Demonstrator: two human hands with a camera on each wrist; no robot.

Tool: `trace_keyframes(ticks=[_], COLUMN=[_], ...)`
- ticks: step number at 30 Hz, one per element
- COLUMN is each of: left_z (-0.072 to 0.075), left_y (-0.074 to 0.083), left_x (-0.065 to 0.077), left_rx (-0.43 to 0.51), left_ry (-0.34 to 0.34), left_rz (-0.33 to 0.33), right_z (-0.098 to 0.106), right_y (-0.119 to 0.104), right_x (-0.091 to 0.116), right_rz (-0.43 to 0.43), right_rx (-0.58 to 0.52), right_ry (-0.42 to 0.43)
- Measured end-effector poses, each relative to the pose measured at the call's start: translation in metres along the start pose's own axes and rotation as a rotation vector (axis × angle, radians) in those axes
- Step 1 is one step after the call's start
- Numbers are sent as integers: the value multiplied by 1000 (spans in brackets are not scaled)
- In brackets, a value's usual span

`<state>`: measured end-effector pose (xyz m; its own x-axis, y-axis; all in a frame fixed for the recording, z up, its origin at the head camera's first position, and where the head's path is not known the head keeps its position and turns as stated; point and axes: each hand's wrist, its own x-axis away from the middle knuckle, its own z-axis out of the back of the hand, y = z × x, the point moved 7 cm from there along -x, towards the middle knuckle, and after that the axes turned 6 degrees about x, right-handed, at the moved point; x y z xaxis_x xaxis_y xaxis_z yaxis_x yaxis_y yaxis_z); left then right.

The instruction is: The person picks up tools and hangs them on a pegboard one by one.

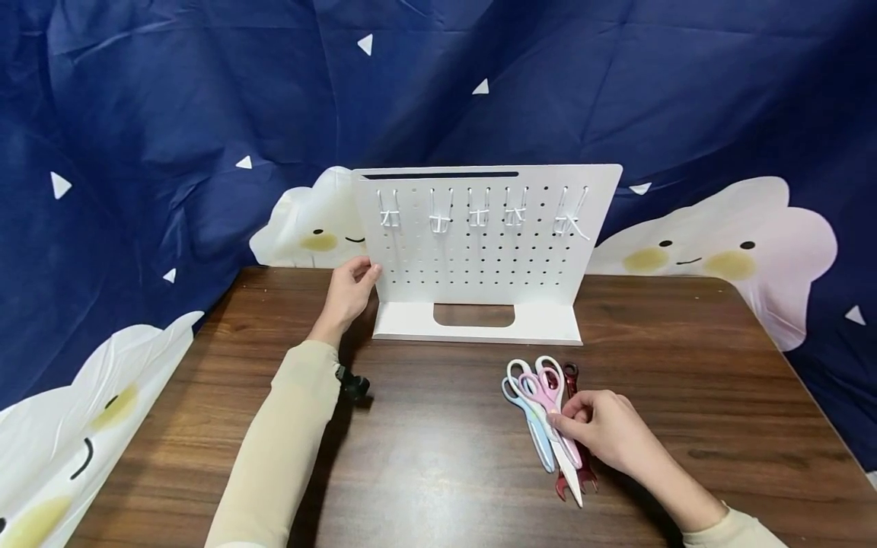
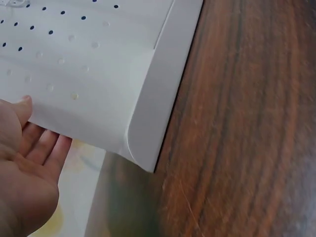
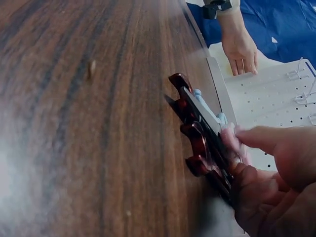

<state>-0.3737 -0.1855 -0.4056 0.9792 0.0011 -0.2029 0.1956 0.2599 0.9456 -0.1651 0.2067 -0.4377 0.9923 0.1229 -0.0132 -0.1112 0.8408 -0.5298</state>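
Observation:
A white pegboard stands upright at the back middle of the table. My left hand grips its left edge, thumb on the front and fingers behind, as the left wrist view also shows. My right hand pinches pink-and-white scissors between thumb and fingers, over a small pile on the table. Within that pile lie a light blue-handled piece, which looks like scissors too, and dark red wrenches. My fingers hide part of the pile, so I cannot tell whether they grip more than the scissors.
Several white wire hooks hang along the upper pegboard. Its base has a rounded cutout. The brown wooden table extends in front. Behind it hangs a dark blue cloth with cloud faces.

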Motion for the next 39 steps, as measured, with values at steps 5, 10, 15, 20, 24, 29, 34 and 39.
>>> trace_keyframes(ticks=[5, 10, 15, 20, 24, 29, 34, 39], left_z=[0, -1, -3, -3, -2, -2, -1, -1], left_y=[-1, -3, -3, -2, -3, -4, -3, -4], left_x=[-1, -3, -4, -5, -5, -6, -6, -6], left_rx=[5, -2, -2, 12, 15, 18, 19, 20], left_ry=[39, 55, 59, 65, 68, 72, 70, 74], left_rz=[27, 35, 36, 40, 44, 39, 41, 47], right_z=[0, 3, 8, 13, 17, 20, 18, 14], right_y=[0, 2, 2, 1, -2, -9, -18, -29], right_x=[1, 4, 5, 3, 0, -6, -14, -24], right_rz=[5, -25, -36, -37, -6, 24, 13, -6], right_rx=[8, -22, -44, -95, -161, -223, -367, -540], right_ry=[8, 4, 8, 7, 16, 33, 22, -22])
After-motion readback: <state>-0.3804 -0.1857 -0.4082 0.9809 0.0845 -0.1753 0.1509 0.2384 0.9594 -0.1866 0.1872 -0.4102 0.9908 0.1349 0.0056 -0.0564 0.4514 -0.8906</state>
